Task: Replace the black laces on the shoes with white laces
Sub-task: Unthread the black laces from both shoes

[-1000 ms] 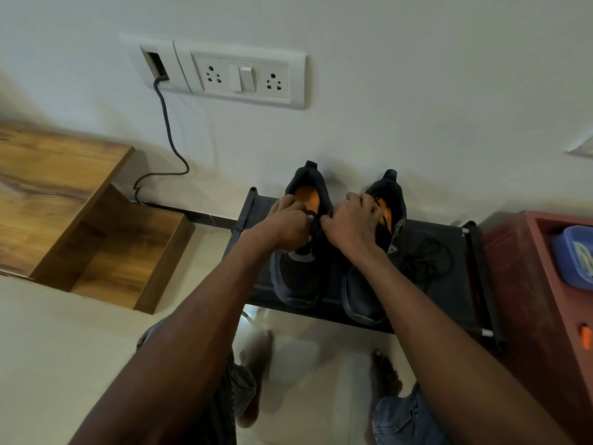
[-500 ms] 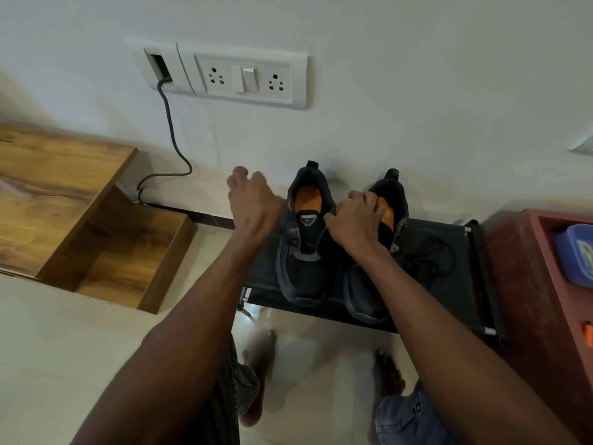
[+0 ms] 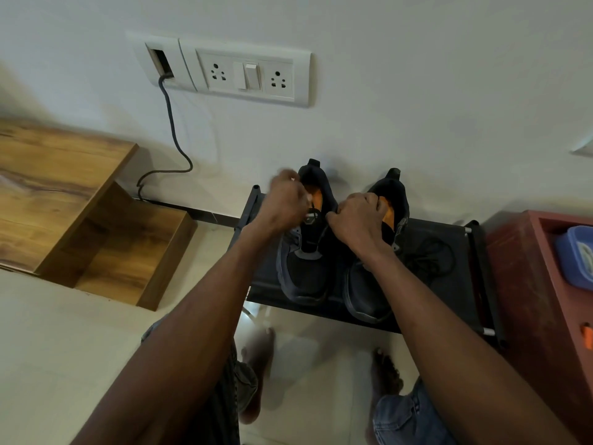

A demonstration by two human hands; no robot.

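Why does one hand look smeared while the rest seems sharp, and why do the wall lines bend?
Head view: the left hand is motion-blurred over the left shoe; the right hand is sharp, fingers curled at that shoe's edge. The wide lens tilts and bows the socket panel. Soft light casts faint shadows behind the shoes, and the glossy floor reflects the rack.

The left hand point(image 3: 285, 200) is motion-blurred, so its grip cannot be told. The right hand point(image 3: 356, 220) hides the gap between the 2 shoes point(image 3: 305, 268). A loose black lace point(image 3: 430, 255) barely shows against the rack point(image 3: 449, 284). The blue box point(image 3: 577, 255) is cut by the right edge.
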